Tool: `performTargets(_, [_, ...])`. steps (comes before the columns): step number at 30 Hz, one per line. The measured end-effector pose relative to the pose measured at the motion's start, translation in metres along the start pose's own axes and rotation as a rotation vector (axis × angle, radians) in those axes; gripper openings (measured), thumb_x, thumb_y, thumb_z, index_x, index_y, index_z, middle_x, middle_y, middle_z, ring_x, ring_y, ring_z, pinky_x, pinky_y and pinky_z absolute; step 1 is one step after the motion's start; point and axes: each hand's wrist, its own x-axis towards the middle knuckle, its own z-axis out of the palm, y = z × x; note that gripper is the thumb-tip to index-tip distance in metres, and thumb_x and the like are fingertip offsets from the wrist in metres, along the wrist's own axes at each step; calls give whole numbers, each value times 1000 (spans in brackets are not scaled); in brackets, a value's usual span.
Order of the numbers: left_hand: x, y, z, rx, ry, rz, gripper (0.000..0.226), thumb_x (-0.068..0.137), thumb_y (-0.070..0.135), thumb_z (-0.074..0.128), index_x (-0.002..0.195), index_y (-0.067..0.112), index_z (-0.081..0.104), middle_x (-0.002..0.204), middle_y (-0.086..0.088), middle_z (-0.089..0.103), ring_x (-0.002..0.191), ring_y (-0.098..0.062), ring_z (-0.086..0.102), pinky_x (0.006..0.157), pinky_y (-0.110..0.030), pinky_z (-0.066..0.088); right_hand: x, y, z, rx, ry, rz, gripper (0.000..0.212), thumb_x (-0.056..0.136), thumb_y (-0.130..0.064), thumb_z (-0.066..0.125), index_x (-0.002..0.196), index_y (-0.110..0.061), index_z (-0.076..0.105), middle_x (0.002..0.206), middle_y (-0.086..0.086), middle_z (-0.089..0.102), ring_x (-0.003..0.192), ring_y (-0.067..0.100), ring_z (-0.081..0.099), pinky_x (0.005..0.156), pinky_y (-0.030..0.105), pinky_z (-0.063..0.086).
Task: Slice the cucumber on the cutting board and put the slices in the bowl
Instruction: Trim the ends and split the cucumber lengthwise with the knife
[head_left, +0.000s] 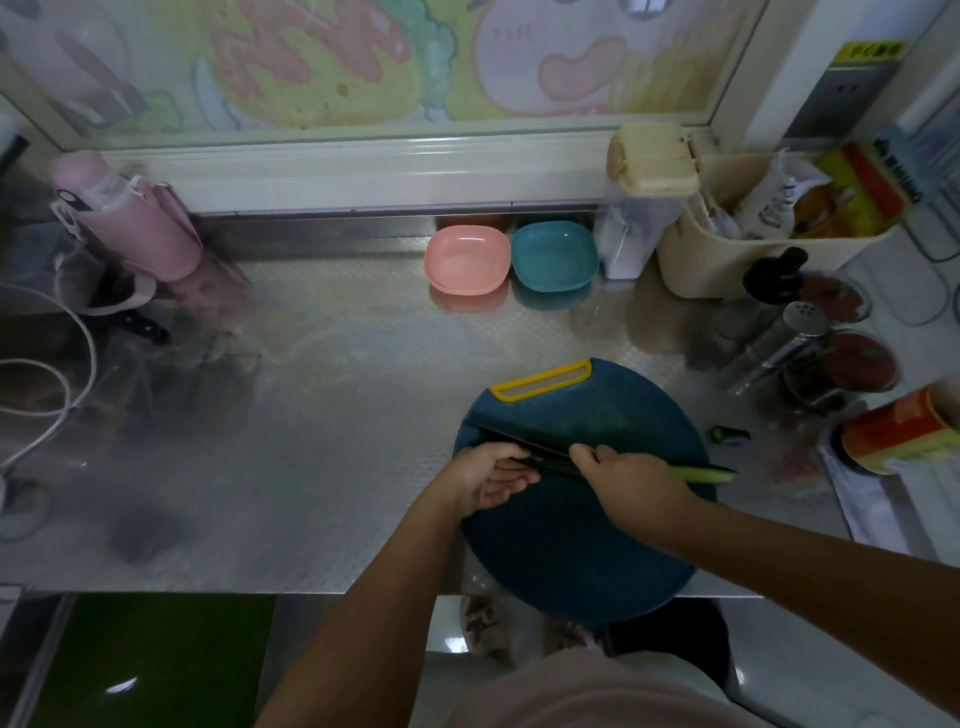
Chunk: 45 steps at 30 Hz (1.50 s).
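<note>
A round dark blue cutting board (571, 545) with a yellow handle lies at the counter's front edge. The cucumber (706, 474) lies across it from left to right, its pale cut end sticking out past the board's right rim. My left hand (491, 480) curls around the cucumber's dark left end. My right hand (628, 480) is shut on the knife (519, 441), whose dark blade points left and away, over the cucumber between my hands. A pink bowl (466, 260) and a teal bowl (553, 254) stand empty at the back of the counter.
A small cut cucumber end (728, 434) lies on the steel counter right of the board. Jars, a shaker and a red tin (893, 431) crowd the right side. A beige basket (769, 260) stands behind them. A pink bottle (130, 218) and white cables are at the left.
</note>
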Motion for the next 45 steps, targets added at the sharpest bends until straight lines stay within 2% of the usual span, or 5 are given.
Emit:
performTargets(5, [0, 0, 0, 21, -2, -9, 21, 85, 27, 63, 90, 8, 70, 79, -1, 73, 52, -2, 61, 46, -12, 42, -20, 8, 0, 32, -25, 30, 38, 93, -7, 34, 130, -13, 29, 108, 12, 53, 82, 30, 60, 57, 34, 35])
performTargets(35, [-11, 4, 10, 42, 50, 13, 19, 92, 21, 55, 84, 8, 66, 70, 0, 72, 53, -3, 62, 48, -12, 44, -7, -22, -6, 18, 28, 45, 33, 88, 0, 40, 120, -8, 36, 104, 16, 57, 81, 28, 63, 44, 29, 24])
performTargets(39, [-12, 1, 10, -27, 58, 10, 17, 92, 19, 55, 83, 9, 65, 69, 0, 72, 51, -3, 61, 47, -12, 44, -10, -23, -8, -29, 104, 68, 32, 73, -6, 65, 101, -6, 49, 77, 14, 60, 54, 26, 60, 36, 26, 12])
performTargets(42, [-12, -2, 11, -101, 75, -2, 15, 91, 17, 55, 82, 10, 64, 67, 0, 71, 50, -3, 60, 46, -13, 43, -13, -24, -1, -2, 85, 56, 27, 81, -3, 56, 106, -6, 46, 85, 16, 59, 62, 27, 61, 38, 26, 13])
performTargets(45, [-12, -5, 14, -145, 87, -17, 16, 90, 17, 54, 79, 11, 63, 65, 1, 71, 48, -3, 59, 43, -12, 42, -19, -22, 5, -5, 95, 104, 40, 42, -5, 83, 71, -7, 56, 46, 10, 50, 26, 22, 42, 44, 16, -5])
